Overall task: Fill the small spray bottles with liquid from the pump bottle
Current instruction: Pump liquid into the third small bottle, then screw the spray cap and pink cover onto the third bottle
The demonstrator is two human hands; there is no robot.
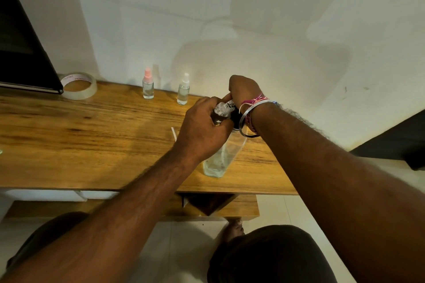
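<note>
Clear small bottle between hands.

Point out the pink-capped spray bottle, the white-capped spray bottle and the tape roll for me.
pink-capped spray bottle point(147, 89): head view, on its clear body.
white-capped spray bottle point(183, 94): head view, on its clear body.
tape roll point(79, 94): head view, on its near outer wall.

Wooden table with tape roll, two spray bottles, pump bottle.
</note>
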